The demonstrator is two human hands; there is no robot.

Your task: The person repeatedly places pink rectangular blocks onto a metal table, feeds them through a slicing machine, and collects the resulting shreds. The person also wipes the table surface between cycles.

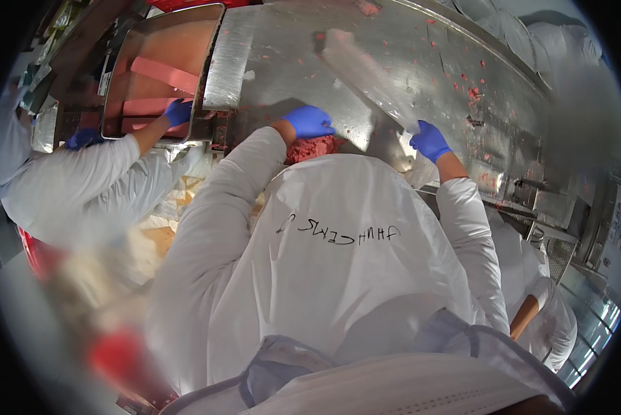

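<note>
Both of my hands wear blue gloves. My left hand curls over the far side of a lump of red ground meat, close to the table's near edge and my apron. Its fingers point right, and their tips are partly hidden. Farther right, my right hand pinches the near end of a long, narrow clear plastic bag. From there the bag stretches away to the upper left, lying slantwise above the metal table. I cannot make out anything inside it.
At left, a co-worker's gloved hand touches pink slabs in a metal tray. Meat scraps dot the table's right side. A raised rim runs along its far edge. Another person's arm shows at lower right.
</note>
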